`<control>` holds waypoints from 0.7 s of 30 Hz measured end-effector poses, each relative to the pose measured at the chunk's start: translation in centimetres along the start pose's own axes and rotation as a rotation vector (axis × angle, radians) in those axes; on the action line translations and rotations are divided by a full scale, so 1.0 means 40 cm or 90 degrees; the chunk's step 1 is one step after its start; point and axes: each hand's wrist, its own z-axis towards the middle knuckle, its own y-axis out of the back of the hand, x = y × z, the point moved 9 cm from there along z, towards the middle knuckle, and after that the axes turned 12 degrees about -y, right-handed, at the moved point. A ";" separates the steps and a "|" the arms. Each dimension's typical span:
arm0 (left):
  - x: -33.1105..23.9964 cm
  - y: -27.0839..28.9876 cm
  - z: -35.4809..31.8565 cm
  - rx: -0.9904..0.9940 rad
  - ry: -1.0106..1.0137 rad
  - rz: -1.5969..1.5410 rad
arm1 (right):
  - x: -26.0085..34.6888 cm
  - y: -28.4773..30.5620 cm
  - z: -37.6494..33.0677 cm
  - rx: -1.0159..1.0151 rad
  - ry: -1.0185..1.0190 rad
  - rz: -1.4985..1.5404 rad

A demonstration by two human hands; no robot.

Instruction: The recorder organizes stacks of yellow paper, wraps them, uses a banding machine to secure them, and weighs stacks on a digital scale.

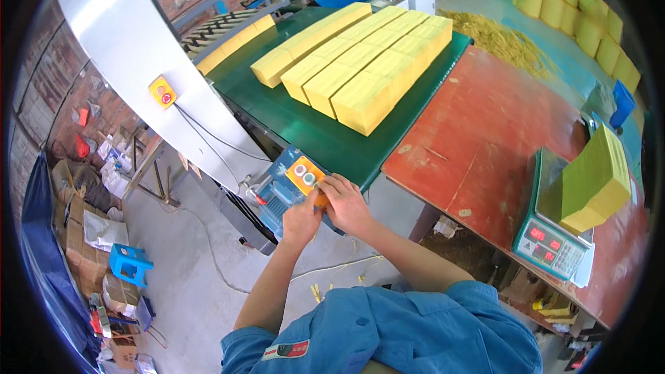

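Note:
Both of my hands meet at the lower end of a yellow push-button box (305,173), fixed on a blue motor housing (277,201) beside the conveyor. My left hand (303,221) is closed against the box's near end, thumb pointing up. From the right, my right hand (344,202) curls its fingers over the same end, touching the left. The hands cover that part of the box, and two round buttons show above them. Beyond, long rows of yellow paper-like blocks (367,62) lie side by side on the green conveyor belt (305,128).
At right, a red table (478,131) bears a digital scale (547,242) with a yellow stack (599,180) on it. A white machine column (131,41) carries another button box (163,91). A blue stool (129,264) and cardboard boxes (83,242) stand left; a cable (215,263) crosses the floor.

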 end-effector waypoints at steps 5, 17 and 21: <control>-0.007 0.003 0.002 0.016 -0.014 0.000 | 0.003 0.004 0.000 -0.011 0.004 0.006; 0.007 -0.003 0.009 0.010 -0.018 -0.025 | 0.005 0.007 0.001 -0.049 0.022 -0.012; 0.012 -0.017 0.009 0.026 -0.027 -0.002 | -0.010 -0.006 -0.002 -0.041 0.007 -0.012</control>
